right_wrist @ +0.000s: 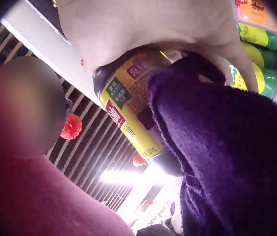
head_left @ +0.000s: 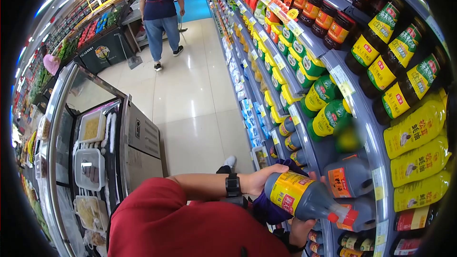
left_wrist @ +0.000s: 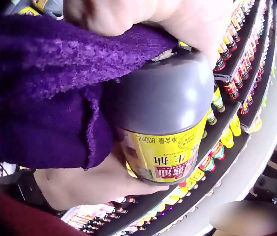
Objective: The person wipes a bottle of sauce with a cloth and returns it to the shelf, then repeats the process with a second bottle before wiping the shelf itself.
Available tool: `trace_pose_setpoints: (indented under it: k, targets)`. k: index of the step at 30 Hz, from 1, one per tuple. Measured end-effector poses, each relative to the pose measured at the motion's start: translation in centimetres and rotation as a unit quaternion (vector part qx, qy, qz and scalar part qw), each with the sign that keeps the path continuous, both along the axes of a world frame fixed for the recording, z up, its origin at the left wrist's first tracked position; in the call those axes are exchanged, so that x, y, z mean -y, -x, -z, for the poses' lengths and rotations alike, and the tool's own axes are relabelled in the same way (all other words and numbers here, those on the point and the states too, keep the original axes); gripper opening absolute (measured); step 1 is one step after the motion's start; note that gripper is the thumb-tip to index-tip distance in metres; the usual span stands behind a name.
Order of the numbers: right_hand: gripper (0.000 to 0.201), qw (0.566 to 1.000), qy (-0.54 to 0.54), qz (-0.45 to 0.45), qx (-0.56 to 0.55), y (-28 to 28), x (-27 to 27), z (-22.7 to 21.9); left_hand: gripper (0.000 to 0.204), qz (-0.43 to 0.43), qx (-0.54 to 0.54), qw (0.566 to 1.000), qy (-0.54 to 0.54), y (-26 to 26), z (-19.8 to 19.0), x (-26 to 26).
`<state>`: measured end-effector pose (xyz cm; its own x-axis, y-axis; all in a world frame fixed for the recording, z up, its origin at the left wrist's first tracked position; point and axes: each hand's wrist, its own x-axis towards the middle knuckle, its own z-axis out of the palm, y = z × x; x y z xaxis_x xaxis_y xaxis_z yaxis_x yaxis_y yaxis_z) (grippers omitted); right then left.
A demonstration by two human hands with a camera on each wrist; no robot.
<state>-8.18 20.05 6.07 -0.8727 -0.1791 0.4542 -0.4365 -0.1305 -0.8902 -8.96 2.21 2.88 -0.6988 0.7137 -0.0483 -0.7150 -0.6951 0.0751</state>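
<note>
A soy sauce bottle [head_left: 288,195] with a yellow label and red cap lies tilted across both hands, its neck toward the shelf. My left hand [head_left: 259,178] holds a fuzzy purple cloth [head_left: 271,209] against the bottle's base. In the left wrist view that cloth [left_wrist: 79,54] bunches beneath my left hand [left_wrist: 148,17], beside the grey base. My right hand [head_left: 301,231] grips the bottle from below, nearer its neck. The right wrist view has my right hand [right_wrist: 148,24] curled over the bottle [right_wrist: 128,118], with cloth [right_wrist: 236,147] covering part of it.
Tilted shelves on the right carry similar bottles [head_left: 350,178], green-capped bottles [head_left: 376,66] and yellow pouches [head_left: 414,162]. A glass-sided chiller [head_left: 138,138] with food trays [head_left: 89,169] stands at left. Farther up the tiled aisle [head_left: 185,90], a person [head_left: 162,9] faces away.
</note>
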Motion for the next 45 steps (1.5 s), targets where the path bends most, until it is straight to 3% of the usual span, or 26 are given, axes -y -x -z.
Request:
trace_pose_setpoints:
  k: [1, 3, 5, 9, 11, 12, 15, 17, 21, 23, 26, 27, 28, 29, 30, 31, 32, 33, 35, 36, 37, 39, 40, 41, 44, 45]
  targets:
    - [0.109, 1.000, -0.010, -0.010, -0.009, 0.0, -0.4, 0.3, 0.059, -0.007, -0.005, 1.000, 0.011, 0.1, 0.1, 0.0]
    - [0.104, 0.994, -0.049, -0.010, 0.095, -1.9, -1.9, 0.2, 0.061, -0.015, -0.025, 0.998, 0.050, 0.1, 0.5, 0.0]
    - [0.072, 0.951, -0.306, 0.021, 0.040, -4.5, -8.5, 6.8, 0.064, -0.025, -0.044, 0.995, 0.087, 0.0, 0.6, 0.0]
    - [0.073, 0.956, -0.286, 0.060, 0.022, -4.6, -7.7, 5.6, 0.064, -0.032, -0.043, 0.994, 0.098, -0.4, 0.4, 0.1]
    - [0.075, 0.953, -0.248, 0.005, 0.172, -4.3, -6.9, 3.5, 0.064, -0.041, -0.036, 0.993, 0.108, -0.6, 0.3, 0.3]
    - [0.075, 0.953, -0.249, 0.004, 0.172, -3.9, -6.1, 3.3, 0.063, -0.052, -0.052, 0.991, 0.112, -0.6, 0.1, 0.5]
    - [0.078, 0.985, 0.007, -0.028, 0.170, -2.6, -2.5, 4.2, 0.063, -0.070, -0.073, 0.988, 0.120, -0.6, 0.2, 0.5]
    - [0.079, 0.969, 0.178, -0.050, 0.166, -2.1, -1.1, 5.2, 0.063, -0.079, -0.076, 0.986, 0.124, -0.7, 0.4, 0.5]
    - [0.094, 0.965, 0.123, -0.060, 0.223, -2.6, -2.5, 6.7, 0.060, -0.089, -0.074, 0.981, 0.156, -0.5, 0.5, 0.5]
    - [0.094, 0.937, 0.202, -0.119, 0.257, -2.5, -1.9, 5.8, 0.059, -0.098, -0.076, 0.976, 0.181, -0.2, 0.2, 0.8]
    - [0.091, 0.909, 0.266, -0.130, 0.294, -2.2, -2.8, 8.6, 0.056, -0.097, -0.116, 0.948, 0.281, 0.4, -2.1, 1.6]
    - [0.091, 0.909, 0.266, -0.133, 0.294, -2.1, -1.4, 6.8, 0.055, -0.091, -0.162, 0.900, 0.395, 0.4, -2.8, 1.9]
    - [0.088, 0.919, 0.264, 0.006, 0.294, -2.3, 1.2, 3.6, 0.054, -0.082, -0.205, 0.836, 0.502, 0.2, -3.3, 2.0]
    - [0.086, 0.911, 0.258, 0.144, 0.288, -2.3, 2.6, 1.8, 0.052, -0.165, -0.252, 0.780, 0.548, -0.2, -3.3, 1.3]
    - [0.086, 0.911, 0.257, 0.141, 0.289, -2.0, 1.5, 2.5, 0.049, -0.215, -0.358, 0.648, 0.637, -0.3, -3.2, 1.4]
    - [0.087, 0.901, 0.339, -0.064, 0.263, -1.3, -0.7, 3.8, 0.048, -0.207, -0.369, 0.633, 0.648, -0.5, -3.4, 1.5]
    - [0.087, 0.845, 0.405, -0.267, 0.226, -1.1, -1.9, 4.6, 0.048, -0.200, -0.379, 0.618, 0.659, -0.8, -3.6, 1.4]
    - [0.091, 0.873, 0.391, -0.156, 0.245, -1.3, -1.7, 4.4, 0.048, -0.202, -0.376, 0.617, 0.661, -1.1, -3.8, 1.3]
    - [0.093, 0.879, 0.380, -0.161, 0.240, -1.2, -1.5, 3.7, 0.054, -0.313, -0.417, 0.537, 0.663, -1.8, -4.3, 0.8]
    - [0.095, 0.885, 0.368, -0.161, 0.235, -1.2, -1.3, 3.3, 0.054, -0.310, -0.418, 0.537, 0.664, -1.8, -4.7, 0.9]
    - [0.083, 0.876, 0.390, -0.210, 0.194, -0.9, -1.0, 3.2, 0.059, -0.330, -0.482, 0.479, 0.655, -1.6, -5.1, 1.0]
    - [0.083, 0.865, 0.399, -0.244, 0.182, -0.4, -1.2, 3.7, 0.075, -0.319, -0.595, 0.359, 0.644, -1.2, -5.8, 0.7]
    - [0.084, 0.853, 0.406, -0.281, 0.169, -0.3, -1.2, 4.0, 0.075, -0.319, -0.597, 0.360, 0.642, -1.4, -6.1, 0.2]
    - [0.084, 0.809, 0.490, -0.206, 0.251, -0.9, -1.2, 4.5, 0.080, -0.302, -0.625, 0.355, 0.627, -1.8, -6.6, -0.5]
    - [0.084, 0.856, 0.417, -0.162, 0.258, -1.1, -0.1, 2.6, 0.093, -0.304, -0.635, 0.351, 0.617, -2.0, -6.6, -1.6]
    - [0.093, 0.853, 0.415, -0.080, 0.307, -1.6, 0.7, 1.3, 0.093, -0.306, -0.610, 0.359, 0.637, -1.7, -6.6, -1.7]
